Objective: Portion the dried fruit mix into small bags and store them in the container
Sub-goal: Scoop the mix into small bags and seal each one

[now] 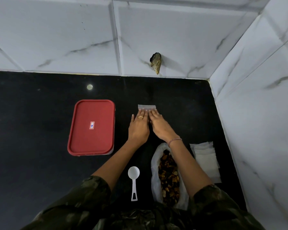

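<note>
small bag point(147, 107) on black counter point(32, 130), white tiled walls point(56, 39)

I wear dark green camouflage sleeves point(93, 193). A gold ring point(140, 117) is on my left hand point(138, 128), a red-and-white thread bracelet point(175, 140) on my right wrist.

Bare counter point(32, 130) left of lidded container point(91, 127).

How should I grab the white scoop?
Best by its thin handle, pinching the two sides from above. The white scoop lies flat on the black counter, bowl far, handle pointing toward the person, nothing touching it.
</note>
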Available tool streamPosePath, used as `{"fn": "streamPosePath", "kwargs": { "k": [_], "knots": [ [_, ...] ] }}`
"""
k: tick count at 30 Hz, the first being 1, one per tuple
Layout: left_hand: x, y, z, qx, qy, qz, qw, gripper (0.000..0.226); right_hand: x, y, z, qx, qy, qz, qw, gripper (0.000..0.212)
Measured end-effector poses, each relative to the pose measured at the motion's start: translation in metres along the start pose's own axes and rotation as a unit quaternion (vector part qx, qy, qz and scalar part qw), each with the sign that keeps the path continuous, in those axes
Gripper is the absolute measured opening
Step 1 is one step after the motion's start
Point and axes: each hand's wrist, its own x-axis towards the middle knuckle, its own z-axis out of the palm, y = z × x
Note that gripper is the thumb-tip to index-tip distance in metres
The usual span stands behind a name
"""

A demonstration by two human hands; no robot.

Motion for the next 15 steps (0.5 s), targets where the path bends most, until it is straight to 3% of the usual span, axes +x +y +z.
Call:
{"fn": "streamPosePath", "kwargs": {
  "k": [11,15],
  "knots": [
    [0.009,-0.007,-0.006,0.048,-0.049,-0.013,0.998,0.054,0.009,-0.001,-0.002,0.015,-0.025,-0.007,1.0,0.051],
    [0.004,-0.004,-0.014,0.021,-0.012,-0.015,1.0,0.052,-0.002,0.0,-0.006,0.063,0.012,-0.009,0.998,0.054]
  ]
}}
